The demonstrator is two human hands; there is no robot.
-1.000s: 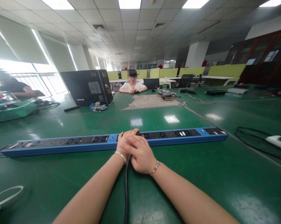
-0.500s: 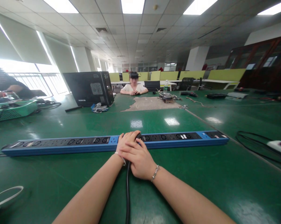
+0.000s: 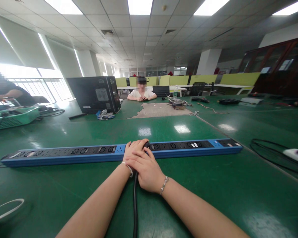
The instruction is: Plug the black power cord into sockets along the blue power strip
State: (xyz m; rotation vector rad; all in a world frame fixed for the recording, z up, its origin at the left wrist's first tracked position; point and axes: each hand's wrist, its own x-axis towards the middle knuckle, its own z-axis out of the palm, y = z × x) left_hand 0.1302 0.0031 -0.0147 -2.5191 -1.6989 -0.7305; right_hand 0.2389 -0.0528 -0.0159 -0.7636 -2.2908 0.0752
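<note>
A long blue power strip (image 3: 188,151) with black sockets lies across the green table in front of me. My left hand (image 3: 134,148) is on the middle of the strip, its fingers curled over a black plug (image 3: 147,144) that is mostly hidden beneath it. Across the back of that hand lies my right hand (image 3: 149,170), fingers stretched out flat and thumb apart. A black power cord (image 3: 135,205) comes out from under both hands and runs toward me. Whether the plug is fully seated in a socket cannot be seen.
Beyond the strip stand a black computer case (image 3: 92,94), gloves (image 3: 105,115) and a brown sheet (image 3: 161,110). A green basket (image 3: 17,120) is at the left, a white power strip (image 3: 296,156) with black cable at the right. One person (image 3: 141,92) sits opposite, another (image 3: 10,92) far left.
My hands keep the same hold on the middle of the strip. The person at the far left has shifted an arm slightly.
</note>
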